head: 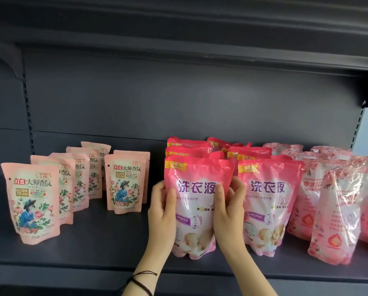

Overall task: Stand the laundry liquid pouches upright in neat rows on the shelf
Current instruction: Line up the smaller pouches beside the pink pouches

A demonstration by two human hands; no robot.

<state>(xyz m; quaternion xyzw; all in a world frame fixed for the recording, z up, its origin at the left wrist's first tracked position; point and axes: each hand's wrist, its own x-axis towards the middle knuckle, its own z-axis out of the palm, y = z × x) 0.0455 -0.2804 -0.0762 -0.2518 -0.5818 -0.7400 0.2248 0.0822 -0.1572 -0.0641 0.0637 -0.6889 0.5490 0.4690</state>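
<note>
A bright pink laundry liquid pouch [197, 201] stands upright at the front of the dark shelf [106, 253]. My left hand [162, 212] grips its left edge and my right hand [229, 212] grips its right edge, thumbs on the front face. More of the same bright pink pouches [200, 149] stand in a row behind it. A second row of them stands to the right, headed by another bright pink pouch [268, 201].
Small pale pink pouches [32, 201] stand in two rows on the left, the second row headed by one [126, 182] further back. Clear-wrapped pink pouches [336, 212] crowd the right end. An upper shelf [221, 39] hangs overhead. A dark gap of shelf lies between the pale and bright rows.
</note>
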